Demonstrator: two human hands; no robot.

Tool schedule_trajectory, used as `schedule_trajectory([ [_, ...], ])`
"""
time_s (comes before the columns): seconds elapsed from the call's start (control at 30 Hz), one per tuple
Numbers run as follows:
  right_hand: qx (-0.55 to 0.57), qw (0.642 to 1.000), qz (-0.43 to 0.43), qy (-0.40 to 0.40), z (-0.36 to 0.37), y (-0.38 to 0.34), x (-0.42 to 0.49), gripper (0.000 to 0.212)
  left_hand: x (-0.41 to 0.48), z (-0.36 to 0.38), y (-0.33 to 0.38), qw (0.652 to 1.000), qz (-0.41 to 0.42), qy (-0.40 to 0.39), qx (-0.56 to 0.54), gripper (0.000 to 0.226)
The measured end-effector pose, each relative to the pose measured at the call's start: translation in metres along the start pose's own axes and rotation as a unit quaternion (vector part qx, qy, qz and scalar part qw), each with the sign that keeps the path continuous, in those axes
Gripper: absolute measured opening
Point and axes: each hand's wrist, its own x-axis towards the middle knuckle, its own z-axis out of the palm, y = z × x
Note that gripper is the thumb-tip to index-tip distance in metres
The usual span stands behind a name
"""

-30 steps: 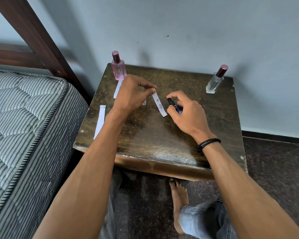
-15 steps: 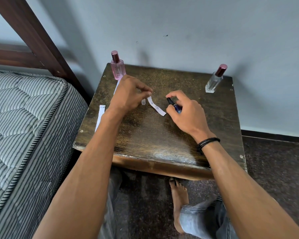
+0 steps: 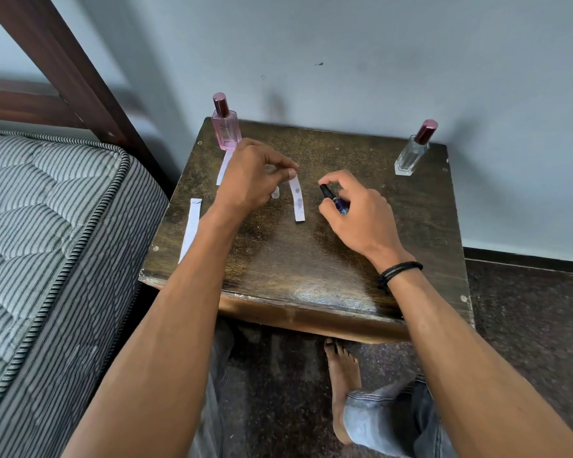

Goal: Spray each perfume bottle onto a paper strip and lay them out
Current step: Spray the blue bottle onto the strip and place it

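My left hand (image 3: 253, 180) pinches the top end of a white paper strip (image 3: 297, 201) that hangs over the dark wooden table (image 3: 311, 259) and shows damp spots. My right hand (image 3: 358, 209) grips a small dark blue spray bottle (image 3: 334, 200), its black nozzle aimed at the strip from the right. A small clear cap (image 3: 275, 192) lies on the table just behind the left hand. A pink perfume bottle (image 3: 225, 125) stands at the back left corner, a clear one (image 3: 412, 150) at the back right; both are capped.
Two more paper strips lie on the table: one (image 3: 225, 166) in front of the pink bottle, one (image 3: 191, 228) near the left edge. A striped mattress (image 3: 47, 242) and its wooden bed frame (image 3: 63, 61) border the table's left side. A wall stands behind it. My bare foot (image 3: 341, 385) rests below.
The left hand has turned the pinched strip from a slant toward the right hand to hanging nearly straight down. The right hand with the blue bottle has barely moved.
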Motion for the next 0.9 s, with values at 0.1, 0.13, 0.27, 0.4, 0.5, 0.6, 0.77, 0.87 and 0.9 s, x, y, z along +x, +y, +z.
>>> schedule_trajectory([
  [0.1,0.001,1.000,0.002,-0.002,-0.001,-0.001,0.000,0.027,0.000,0.005,0.000,1.000,-0.017,-0.001,-0.002,0.013],
  [0.13,0.001,1.000,0.003,-0.002,-0.001,-0.001,0.000,0.027,-0.001,0.005,0.001,1.000,-0.025,0.000,-0.001,0.014],
  [0.27,0.000,1.000,0.004,-0.002,-0.001,-0.001,0.000,0.027,-0.002,0.004,0.005,0.999,-0.047,-0.012,-0.001,0.017],
  [0.4,-0.001,1.000,0.006,-0.003,-0.001,-0.001,0.000,0.027,-0.004,0.001,0.008,0.998,-0.063,-0.022,-0.012,0.023],
  [0.5,-0.003,1.000,0.003,-0.002,-0.001,0.000,0.000,0.027,-0.005,-0.002,0.010,0.997,-0.077,-0.016,-0.026,0.025],
  [0.6,-0.004,1.000,-0.001,-0.001,0.000,0.000,0.000,0.027,-0.005,-0.006,0.011,0.996,-0.081,-0.004,-0.036,0.033],
  [0.77,-0.002,1.000,-0.007,0.000,0.001,0.002,0.000,0.027,-0.007,-0.015,0.011,0.995,-0.092,-0.011,-0.035,0.037],
  [0.87,0.002,1.000,-0.009,0.002,0.002,0.004,0.001,0.027,-0.008,-0.023,0.008,0.991,-0.090,-0.089,-0.045,0.036],
  [0.9,0.003,1.000,-0.010,0.002,0.002,0.004,0.001,0.027,-0.009,-0.025,0.005,0.988,-0.089,-0.119,-0.051,0.036],
])
